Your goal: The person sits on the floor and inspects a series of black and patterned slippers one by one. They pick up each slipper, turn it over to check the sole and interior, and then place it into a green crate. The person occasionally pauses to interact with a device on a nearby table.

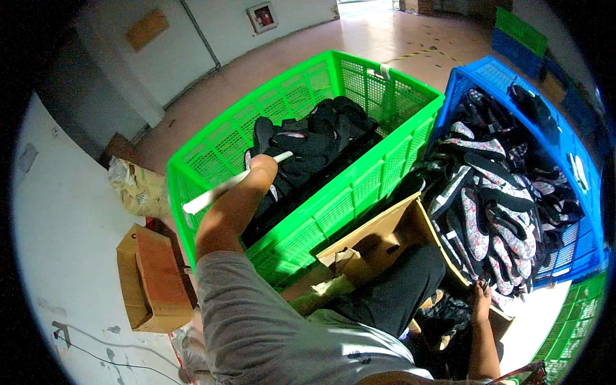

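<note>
My left hand (262,169) reaches over the green crate (391,157), closed around a long white stick (215,194) that slants up to the right. Below it, inside that crate, lies a heap of black shoe pieces (308,138). At the lower right, my right hand (481,298) is closed at the near edge of a pile of floral shoe pieces (475,224) with black lining. Something small and dark shows at its fingertips, too small to make out. That pile leans out of the blue crate (459,80).
An open cardboard box (385,231) stands between my legs and the green crate. Another carton (154,279) sits at left by the white wall (64,256). Part of a green crate (577,321) shows at lower right. Stacked green and blue crates (518,42) stand far right.
</note>
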Demonstrator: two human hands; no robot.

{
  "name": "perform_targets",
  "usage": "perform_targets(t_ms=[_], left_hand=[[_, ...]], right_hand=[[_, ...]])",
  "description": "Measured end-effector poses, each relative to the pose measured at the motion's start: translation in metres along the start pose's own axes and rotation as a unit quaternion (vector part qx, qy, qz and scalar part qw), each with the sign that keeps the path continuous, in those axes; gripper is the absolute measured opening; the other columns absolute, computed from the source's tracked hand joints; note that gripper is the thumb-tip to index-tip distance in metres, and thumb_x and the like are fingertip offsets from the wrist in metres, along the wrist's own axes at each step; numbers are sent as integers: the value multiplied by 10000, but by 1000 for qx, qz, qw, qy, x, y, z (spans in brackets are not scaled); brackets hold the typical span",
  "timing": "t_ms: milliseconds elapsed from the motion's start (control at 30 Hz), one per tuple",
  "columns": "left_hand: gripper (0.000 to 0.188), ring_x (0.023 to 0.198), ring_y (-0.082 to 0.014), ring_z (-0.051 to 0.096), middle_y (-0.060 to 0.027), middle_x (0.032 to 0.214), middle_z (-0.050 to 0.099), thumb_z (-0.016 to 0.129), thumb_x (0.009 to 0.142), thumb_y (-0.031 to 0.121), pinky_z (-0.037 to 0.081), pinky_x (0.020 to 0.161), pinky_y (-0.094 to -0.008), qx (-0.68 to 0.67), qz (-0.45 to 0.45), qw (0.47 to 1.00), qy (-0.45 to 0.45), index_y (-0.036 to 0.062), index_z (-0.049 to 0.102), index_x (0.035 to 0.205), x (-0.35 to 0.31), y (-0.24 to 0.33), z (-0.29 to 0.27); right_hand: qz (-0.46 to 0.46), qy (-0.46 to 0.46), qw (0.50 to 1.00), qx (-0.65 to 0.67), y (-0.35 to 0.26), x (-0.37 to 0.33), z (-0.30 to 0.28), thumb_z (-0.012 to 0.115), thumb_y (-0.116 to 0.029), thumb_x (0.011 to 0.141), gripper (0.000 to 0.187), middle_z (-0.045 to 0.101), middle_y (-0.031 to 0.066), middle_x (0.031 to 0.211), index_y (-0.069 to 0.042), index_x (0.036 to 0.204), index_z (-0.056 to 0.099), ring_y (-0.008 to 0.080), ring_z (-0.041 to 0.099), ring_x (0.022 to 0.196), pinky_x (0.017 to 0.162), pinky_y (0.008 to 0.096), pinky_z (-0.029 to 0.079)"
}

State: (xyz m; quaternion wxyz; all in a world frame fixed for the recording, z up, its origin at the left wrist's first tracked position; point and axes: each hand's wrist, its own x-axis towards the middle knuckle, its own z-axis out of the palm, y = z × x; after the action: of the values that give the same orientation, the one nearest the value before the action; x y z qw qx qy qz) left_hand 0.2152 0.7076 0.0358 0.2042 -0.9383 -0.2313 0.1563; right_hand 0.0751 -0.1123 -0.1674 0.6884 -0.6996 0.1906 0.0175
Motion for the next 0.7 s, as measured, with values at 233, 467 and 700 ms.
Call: perform_targets(t_ms=[233,467,700], left_hand=[[243,986,-267,702,-86,1089,722,558,906,158,572,722,-460,40,48,998,19,145,756,1048,-33,-1,6],[242,999,-267,700,-98,1092,720,578,894,158,574,734,-455,42,33,999,-12,151,754,1059,-30,4,8],[254,1001,-281,695,-120,1086,714,570,894,176,564,799,-400,-49,9,998,23,109,733,1077,-66,-21,12]], right_hand=[[34,-36,999,11,-34,-17,17,573,-134,964,96,571,-47,764,-97,1039,619,62,486,597,533,210,387],[5,-22,1000,-5,-45,-26,28,558,-187,972,151,633,-12,802,-109,1089,613,96,586,657,552,208,435],[20,-12,1000,-4,-38,-20,7,582,-189,956,163,645,2,849,-115,1100,605,107,600,655,530,221,447]])
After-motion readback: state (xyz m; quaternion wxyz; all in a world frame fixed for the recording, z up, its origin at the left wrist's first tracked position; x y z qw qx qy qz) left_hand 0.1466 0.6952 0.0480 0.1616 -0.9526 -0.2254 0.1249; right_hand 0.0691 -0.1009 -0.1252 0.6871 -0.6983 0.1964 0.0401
